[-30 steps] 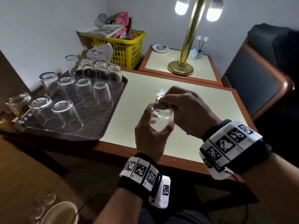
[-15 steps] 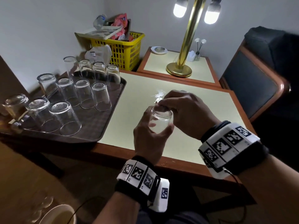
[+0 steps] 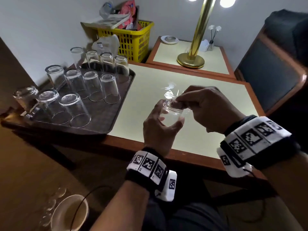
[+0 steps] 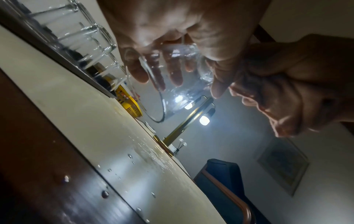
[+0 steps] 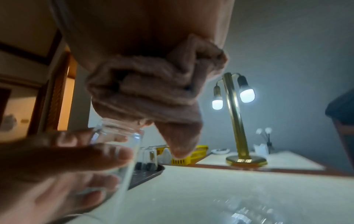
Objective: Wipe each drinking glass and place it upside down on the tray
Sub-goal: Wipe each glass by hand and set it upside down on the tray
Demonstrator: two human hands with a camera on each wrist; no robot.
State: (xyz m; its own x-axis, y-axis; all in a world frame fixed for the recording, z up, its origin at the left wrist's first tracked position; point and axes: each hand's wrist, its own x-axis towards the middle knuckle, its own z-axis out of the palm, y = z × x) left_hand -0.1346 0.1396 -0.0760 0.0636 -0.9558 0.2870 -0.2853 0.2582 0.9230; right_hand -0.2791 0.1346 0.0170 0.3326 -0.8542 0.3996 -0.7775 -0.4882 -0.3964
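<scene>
My left hand (image 3: pixel 164 118) grips a clear drinking glass (image 3: pixel 173 114) round its side, above the near part of the pale table (image 3: pixel 216 100). The glass's upper end looks like its thick base. My right hand (image 3: pixel 180 102) holds a bunched pinkish cloth (image 5: pixel 153 94) and its fingertips rest on that upper end. In the left wrist view the glass (image 4: pixel 178 84) lies between the fingers of my left hand (image 4: pixel 172 30). In the right wrist view the glass (image 5: pixel 118 151) sits under the cloth. A dark tray (image 3: pixel 106 120) to the left carries several glasses (image 3: pixel 93 85) upside down.
Water drops (image 4: pixel 130 156) lie on the table. A brass lamp (image 3: pixel 190 60) stands on the side table behind, with a yellow basket (image 3: pixel 133 42) to its left. A dark chair (image 3: pixel 270 72) is at the right. A bowl (image 3: pixel 70 212) and more glasses (image 3: pixel 55 197) sit low at the left.
My right hand's fingers have shifted a little over the upper end of the glass. My left hand keeps its grip, and both hands stay over the same spot.
</scene>
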